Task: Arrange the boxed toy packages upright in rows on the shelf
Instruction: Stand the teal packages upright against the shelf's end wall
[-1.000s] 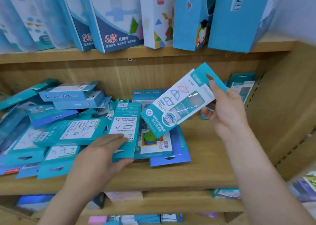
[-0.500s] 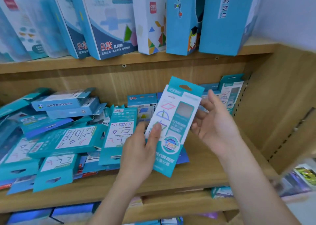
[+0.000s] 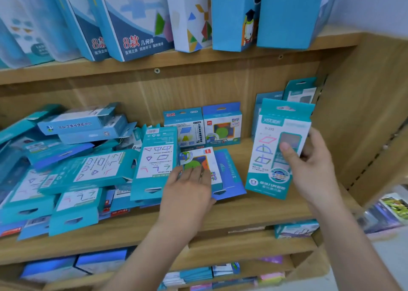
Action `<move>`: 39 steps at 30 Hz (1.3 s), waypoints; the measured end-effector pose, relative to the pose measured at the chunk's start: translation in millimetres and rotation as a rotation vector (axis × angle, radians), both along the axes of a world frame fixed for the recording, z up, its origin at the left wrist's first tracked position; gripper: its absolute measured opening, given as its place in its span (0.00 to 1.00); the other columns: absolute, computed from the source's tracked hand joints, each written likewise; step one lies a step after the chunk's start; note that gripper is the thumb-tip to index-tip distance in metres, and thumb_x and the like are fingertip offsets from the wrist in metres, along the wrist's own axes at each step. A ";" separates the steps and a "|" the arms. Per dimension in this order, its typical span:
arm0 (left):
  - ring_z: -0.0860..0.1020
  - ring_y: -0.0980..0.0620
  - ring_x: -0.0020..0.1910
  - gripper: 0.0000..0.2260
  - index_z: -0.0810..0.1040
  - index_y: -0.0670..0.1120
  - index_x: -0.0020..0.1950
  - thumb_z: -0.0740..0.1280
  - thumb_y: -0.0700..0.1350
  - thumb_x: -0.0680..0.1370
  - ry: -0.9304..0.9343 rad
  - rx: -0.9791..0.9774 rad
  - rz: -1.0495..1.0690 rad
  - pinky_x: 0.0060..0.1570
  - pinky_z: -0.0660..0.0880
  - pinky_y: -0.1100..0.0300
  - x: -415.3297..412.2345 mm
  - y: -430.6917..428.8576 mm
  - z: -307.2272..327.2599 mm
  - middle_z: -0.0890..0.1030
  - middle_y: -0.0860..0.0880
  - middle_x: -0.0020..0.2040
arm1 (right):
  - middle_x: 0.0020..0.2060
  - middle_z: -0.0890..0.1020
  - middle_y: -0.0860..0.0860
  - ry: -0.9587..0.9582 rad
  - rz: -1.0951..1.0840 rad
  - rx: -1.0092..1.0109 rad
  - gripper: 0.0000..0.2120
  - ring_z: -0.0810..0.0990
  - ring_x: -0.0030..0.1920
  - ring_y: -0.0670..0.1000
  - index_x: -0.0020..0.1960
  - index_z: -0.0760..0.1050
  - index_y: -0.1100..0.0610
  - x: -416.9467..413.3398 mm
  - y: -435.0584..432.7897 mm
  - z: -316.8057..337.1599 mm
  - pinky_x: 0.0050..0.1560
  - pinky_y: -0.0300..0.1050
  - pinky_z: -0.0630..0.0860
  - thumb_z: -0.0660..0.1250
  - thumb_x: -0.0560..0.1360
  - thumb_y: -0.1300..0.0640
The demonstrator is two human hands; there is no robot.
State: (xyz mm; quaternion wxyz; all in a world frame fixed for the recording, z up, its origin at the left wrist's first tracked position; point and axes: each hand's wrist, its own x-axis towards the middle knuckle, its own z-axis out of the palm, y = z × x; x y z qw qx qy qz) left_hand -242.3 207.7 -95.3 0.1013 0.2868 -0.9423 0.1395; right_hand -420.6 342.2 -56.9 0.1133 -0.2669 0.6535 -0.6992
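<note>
Many teal boxes [image 3: 88, 169] lie flat in a loose heap on the left of the wooden shelf [image 3: 254, 211]. Just right of it, the left hand [image 3: 187, 193] rests with straight fingers on a flat white-and-blue box [image 3: 223, 171]. Farther right, the right hand [image 3: 313, 171] grips a tall teal package [image 3: 269, 156] upright, thumb across its front, well apart from the left hand.

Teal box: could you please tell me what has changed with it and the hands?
The right hand turned the teal box upright and carried it rightward; the left hand briefly gripped it, let go, and now lies on a flat white box. The pile at left stayed.
</note>
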 end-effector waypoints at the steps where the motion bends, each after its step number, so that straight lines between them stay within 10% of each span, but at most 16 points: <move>1: 0.81 0.47 0.40 0.23 0.81 0.44 0.50 0.79 0.51 0.59 -0.005 -0.037 0.000 0.55 0.70 0.51 -3.1 -0.8 -5.6 0.83 0.47 0.44 | 0.53 0.83 0.47 0.014 0.008 -0.004 0.17 0.83 0.50 0.44 0.64 0.70 0.50 0.3 -0.5 -5.2 0.47 0.46 0.81 0.66 0.77 0.61; 6: 0.77 0.48 0.30 0.12 0.79 0.45 0.40 0.76 0.43 0.60 -0.111 -0.129 -0.031 0.40 0.70 0.56 -11.9 -6.9 1.9 0.79 0.48 0.32 | 0.55 0.81 0.46 0.035 0.010 -0.040 0.17 0.82 0.51 0.41 0.63 0.68 0.46 -2.0 0.7 -13.2 0.44 0.38 0.80 0.65 0.77 0.60; 10: 0.73 0.39 0.61 0.29 0.59 0.41 0.72 0.59 0.59 0.78 -0.301 -0.071 0.064 0.58 0.67 0.49 -31.1 -5.6 9.3 0.72 0.37 0.65 | 0.56 0.81 0.46 0.069 0.029 0.001 0.19 0.80 0.56 0.46 0.64 0.68 0.44 -4.1 2.2 -21.4 0.52 0.53 0.79 0.66 0.77 0.59; 13: 0.67 0.37 0.67 0.32 0.49 0.43 0.76 0.52 0.62 0.80 -0.303 -0.053 0.045 0.63 0.65 0.47 -33.2 -5.4 2.5 0.63 0.32 0.71 | 0.55 0.81 0.45 0.091 0.045 0.022 0.20 0.80 0.56 0.46 0.65 0.67 0.45 -4.4 2.6 -30.3 0.54 0.55 0.79 0.66 0.77 0.59; 25: 0.77 0.43 0.59 0.24 0.79 0.52 0.54 0.77 0.58 0.61 -0.026 0.041 -0.279 0.54 0.75 0.42 -27.8 9.0 -24.0 0.79 0.45 0.60 | 0.50 0.83 0.42 -0.005 0.116 0.077 0.21 0.83 0.49 0.43 0.64 0.68 0.41 -18.8 -1.8 -48.5 0.44 0.42 0.81 0.65 0.77 0.60; 30: 0.73 0.49 0.62 0.23 0.74 0.51 0.64 0.57 0.63 0.76 0.244 0.430 -0.199 0.64 0.68 0.52 -65.0 26.4 -11.3 0.77 0.51 0.62 | 0.51 0.85 0.48 -0.115 0.155 0.033 0.17 0.85 0.48 0.51 0.63 0.72 0.47 -35.6 10.8 -46.8 0.41 0.46 0.82 0.66 0.76 0.59; 34: 0.80 0.50 0.47 0.12 0.71 0.53 0.56 0.64 0.57 0.77 0.426 0.936 -0.184 0.47 0.76 0.51 -113.1 41.8 -1.2 0.82 0.53 0.48 | 0.52 0.84 0.48 -0.154 0.159 0.002 0.16 0.84 0.49 0.50 0.62 0.73 0.49 -52.5 18.9 -45.3 0.44 0.46 0.81 0.66 0.75 0.56; 39: 0.80 0.49 0.46 0.13 0.71 0.50 0.59 0.64 0.53 0.78 0.556 0.881 -0.067 0.45 0.76 0.52 -181.4 35.0 -4.8 0.82 0.52 0.46 | 0.55 0.78 0.50 0.108 -0.087 0.223 0.24 0.76 0.56 0.46 0.72 0.63 0.44 -88.9 27.5 -50.7 0.60 0.46 0.73 0.63 0.78 0.54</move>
